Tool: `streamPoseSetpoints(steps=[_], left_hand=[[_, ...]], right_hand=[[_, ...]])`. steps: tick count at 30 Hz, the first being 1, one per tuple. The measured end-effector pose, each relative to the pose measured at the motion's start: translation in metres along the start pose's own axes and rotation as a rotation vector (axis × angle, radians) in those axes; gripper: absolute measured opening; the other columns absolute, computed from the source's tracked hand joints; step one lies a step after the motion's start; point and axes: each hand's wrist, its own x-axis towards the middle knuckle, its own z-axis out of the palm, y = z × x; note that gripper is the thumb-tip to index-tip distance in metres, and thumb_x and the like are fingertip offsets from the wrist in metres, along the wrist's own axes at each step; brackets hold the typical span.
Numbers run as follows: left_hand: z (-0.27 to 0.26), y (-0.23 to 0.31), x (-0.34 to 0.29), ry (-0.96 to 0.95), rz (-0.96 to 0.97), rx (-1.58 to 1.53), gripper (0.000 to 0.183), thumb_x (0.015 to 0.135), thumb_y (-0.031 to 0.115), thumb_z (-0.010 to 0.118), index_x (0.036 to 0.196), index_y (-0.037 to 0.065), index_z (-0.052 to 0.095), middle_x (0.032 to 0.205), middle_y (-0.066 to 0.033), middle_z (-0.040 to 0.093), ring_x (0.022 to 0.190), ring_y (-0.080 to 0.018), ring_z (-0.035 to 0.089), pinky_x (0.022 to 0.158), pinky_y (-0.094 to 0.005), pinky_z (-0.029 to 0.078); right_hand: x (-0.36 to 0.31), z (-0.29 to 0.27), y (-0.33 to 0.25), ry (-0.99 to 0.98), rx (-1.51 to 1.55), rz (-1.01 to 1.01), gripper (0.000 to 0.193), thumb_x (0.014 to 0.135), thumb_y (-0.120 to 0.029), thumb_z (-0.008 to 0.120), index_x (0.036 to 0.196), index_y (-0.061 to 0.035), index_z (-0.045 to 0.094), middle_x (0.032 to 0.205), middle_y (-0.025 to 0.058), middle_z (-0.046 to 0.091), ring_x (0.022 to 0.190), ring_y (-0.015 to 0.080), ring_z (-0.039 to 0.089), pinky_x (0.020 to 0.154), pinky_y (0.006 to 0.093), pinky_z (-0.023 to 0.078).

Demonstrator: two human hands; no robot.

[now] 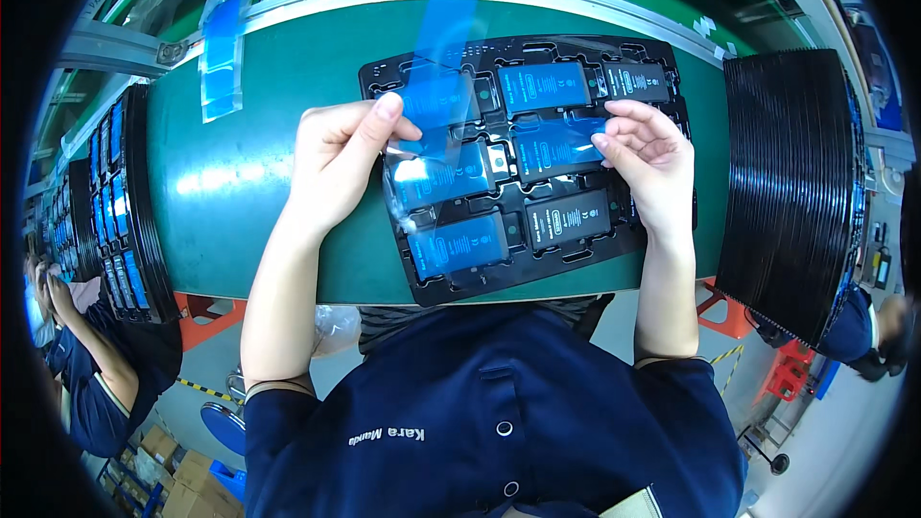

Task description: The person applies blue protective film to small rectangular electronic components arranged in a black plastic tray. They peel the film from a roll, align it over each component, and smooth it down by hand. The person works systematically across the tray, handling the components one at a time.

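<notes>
My left hand (347, 149) is closed, thumb against fingers, on a strip of see-through blue film (447, 34) that hangs over the tray. My right hand (652, 155) pinches the edge of a small blue film piece (580, 128) above a flat battery (556, 149) in the middle row. Below both hands lies a black plastic tray (526, 188) with several flat batteries in its pockets. Blue film shows over some, such as the near left battery (459, 244). The far right battery (637, 82) and the near right battery (570, 221) look plain black.
A tall stack of black trays (787, 182) stands at the right of the green table (230, 230). Loaded trays (120, 201) are stacked at the left edge. More blue film strips (223, 58) hang at the far left. Other people (96, 355) sit at both sides.
</notes>
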Motion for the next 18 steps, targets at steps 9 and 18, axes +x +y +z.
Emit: streamPoseSetpoints(steps=[9, 18], left_hand=[[0.0004, -0.003, 0.0005, 0.001, -0.021, -0.044, 0.043, 0.096, 0.034, 0.056, 0.078, -0.002, 0.071, 0.067, -0.0054, 0.065, 0.062, -0.0088, 0.058, 0.058, -0.023, 0.045], [0.0016, 0.0009, 0.0001, 0.012, -0.039, -0.046, 0.04, 0.096, 0.032, 0.058, 0.079, -0.003, 0.071, 0.068, -0.0056, 0.065, 0.063, -0.0095, 0.06, 0.058, -0.0232, 0.046]], right_hand=[[-0.003, -0.0028, -0.001, -0.021, -0.051, 0.086, 0.022, 0.079, 0.006, 0.071, 0.101, 0.0035, 0.065, 0.084, 0.0058, 0.068, 0.073, 0.0061, 0.063, 0.065, 0.0182, 0.051], [-0.0024, -0.0042, -0.0015, -0.031, -0.039, 0.102, 0.021, 0.078, 0.007, 0.071, 0.099, 0.0031, 0.066, 0.084, 0.0057, 0.068, 0.073, 0.0062, 0.063, 0.066, 0.0182, 0.052]])
